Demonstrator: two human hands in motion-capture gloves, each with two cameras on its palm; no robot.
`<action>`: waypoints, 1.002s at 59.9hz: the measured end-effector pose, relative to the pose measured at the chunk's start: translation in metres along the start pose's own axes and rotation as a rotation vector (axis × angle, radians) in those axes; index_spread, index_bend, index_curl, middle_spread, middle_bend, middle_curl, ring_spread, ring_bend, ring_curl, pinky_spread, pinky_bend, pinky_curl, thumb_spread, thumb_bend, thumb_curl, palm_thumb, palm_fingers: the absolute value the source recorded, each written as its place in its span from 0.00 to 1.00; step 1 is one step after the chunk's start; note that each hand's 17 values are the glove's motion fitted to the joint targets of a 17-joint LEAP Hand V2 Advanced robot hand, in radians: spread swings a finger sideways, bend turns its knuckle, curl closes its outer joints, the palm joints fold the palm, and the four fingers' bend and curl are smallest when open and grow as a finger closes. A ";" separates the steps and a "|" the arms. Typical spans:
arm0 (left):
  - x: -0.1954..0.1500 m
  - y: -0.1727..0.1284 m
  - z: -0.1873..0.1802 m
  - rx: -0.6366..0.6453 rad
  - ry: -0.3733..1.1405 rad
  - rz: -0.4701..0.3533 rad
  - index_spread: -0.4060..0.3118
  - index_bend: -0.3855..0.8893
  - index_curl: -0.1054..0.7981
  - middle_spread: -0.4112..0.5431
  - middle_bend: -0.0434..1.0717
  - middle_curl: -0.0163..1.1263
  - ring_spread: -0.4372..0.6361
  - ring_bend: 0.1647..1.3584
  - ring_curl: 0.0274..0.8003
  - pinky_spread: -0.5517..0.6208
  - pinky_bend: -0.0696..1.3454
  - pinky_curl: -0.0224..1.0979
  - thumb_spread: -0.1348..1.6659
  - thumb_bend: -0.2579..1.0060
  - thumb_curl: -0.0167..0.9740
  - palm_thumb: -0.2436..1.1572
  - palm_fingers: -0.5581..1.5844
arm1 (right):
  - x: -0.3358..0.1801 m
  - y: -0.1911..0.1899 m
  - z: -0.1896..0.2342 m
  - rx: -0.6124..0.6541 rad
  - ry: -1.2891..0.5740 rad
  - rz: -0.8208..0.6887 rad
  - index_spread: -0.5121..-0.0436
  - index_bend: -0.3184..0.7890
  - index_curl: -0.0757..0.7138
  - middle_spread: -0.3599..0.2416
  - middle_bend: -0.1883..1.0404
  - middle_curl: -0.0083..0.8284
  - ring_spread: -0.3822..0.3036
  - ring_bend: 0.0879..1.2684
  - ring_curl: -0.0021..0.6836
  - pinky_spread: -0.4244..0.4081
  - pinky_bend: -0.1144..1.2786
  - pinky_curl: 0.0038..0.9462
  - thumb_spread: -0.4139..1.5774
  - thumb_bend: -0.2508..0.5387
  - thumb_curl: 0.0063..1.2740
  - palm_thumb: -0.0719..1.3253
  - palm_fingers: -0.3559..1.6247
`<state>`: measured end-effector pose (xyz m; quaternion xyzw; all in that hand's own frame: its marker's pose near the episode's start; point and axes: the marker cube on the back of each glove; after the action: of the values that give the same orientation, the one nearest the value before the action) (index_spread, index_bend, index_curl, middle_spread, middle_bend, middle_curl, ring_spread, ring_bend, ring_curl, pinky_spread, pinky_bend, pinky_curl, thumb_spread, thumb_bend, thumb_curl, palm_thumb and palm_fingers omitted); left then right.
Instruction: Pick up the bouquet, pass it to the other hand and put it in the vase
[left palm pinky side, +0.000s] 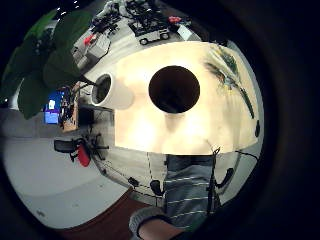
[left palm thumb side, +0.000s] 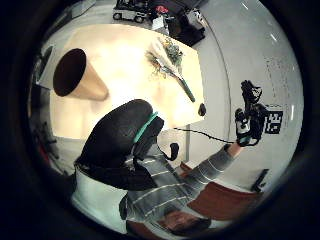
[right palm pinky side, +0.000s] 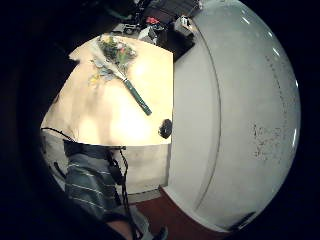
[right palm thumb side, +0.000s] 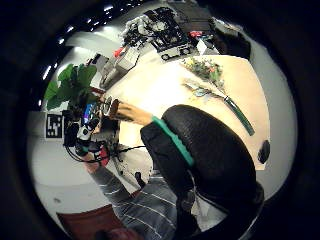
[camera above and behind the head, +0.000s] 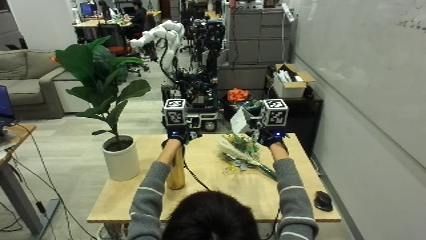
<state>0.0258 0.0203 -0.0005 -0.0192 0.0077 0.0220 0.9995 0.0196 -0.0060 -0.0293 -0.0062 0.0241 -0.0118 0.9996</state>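
The bouquet, flowers in pale wrapping with a dark green stem end, lies flat on the wooden table, right of centre. A tall tan vase stands upright to its left, its dark mouth facing the left palm. Both hands are raised above the far side of the table. My left hand hangs over the vase and holds nothing. My right hand hovers above the bouquet's flower end, also holding nothing. From the right palm the bouquet shows whole, well below.
A white pot with a large-leaved plant stands at the table's left edge. A black mouse lies near the front right corner. Racks and equipment stand behind the table, and a white wall runs along the right.
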 end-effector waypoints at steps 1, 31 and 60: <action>0.001 0.000 0.000 0.001 0.002 0.002 0.55 0.43 0.46 0.68 0.20 0.21 0.74 0.30 0.25 0.82 0.32 0.27 0.63 0.18 0.29 0.33 0.31 | 0.002 0.000 -0.001 -0.002 0.004 0.005 0.23 0.39 0.33 0.48 0.33 0.39 0.60 0.29 0.39 0.80 0.42 0.33 0.82 0.30 0.15 0.30 0.32; 0.034 -0.004 0.036 -0.035 0.022 0.103 0.58 0.43 0.47 0.70 0.20 0.25 0.74 0.32 0.29 0.82 0.32 0.30 0.63 0.18 0.31 0.32 0.30 | 0.154 -0.057 0.111 -0.028 -0.081 0.391 0.31 0.33 0.21 0.58 0.36 0.44 0.65 0.43 0.48 0.84 0.55 0.39 0.79 0.29 0.17 0.26 0.30; 0.042 -0.040 0.077 -0.085 -0.002 0.062 0.60 0.42 0.47 0.72 0.20 0.26 0.75 0.32 0.30 0.82 0.33 0.32 0.63 0.18 0.32 0.32 0.30 | 0.182 -0.031 0.297 -0.180 -0.036 0.458 0.31 0.45 0.30 0.57 0.38 0.44 0.62 0.34 0.44 0.80 0.47 0.36 0.75 0.29 0.20 0.27 0.27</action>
<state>0.0708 -0.0146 0.0771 -0.0614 0.0064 0.0533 0.9967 0.2145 -0.0381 0.2593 -0.0896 0.0079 0.2172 0.9720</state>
